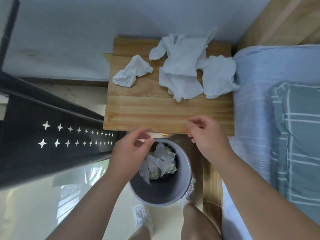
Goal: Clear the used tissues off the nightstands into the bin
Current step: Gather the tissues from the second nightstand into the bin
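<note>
Pale wood is showing on the nightstand (155,111), where crumpled white tissues (183,66) are lying well beyond the fingertips of both hands, toward the wall; one smaller tissue wad (132,71) is sitting apart at their left. The left hand (131,151) is hovering over the rim of the grey bin (185,181), fingers loosely spread and holding nothing. Discarded tissues (161,161) are resting inside the bin, just below those fingers. The right hand (207,137) is hanging at the nightstand's near edge, fingers curled and empty.
</note>
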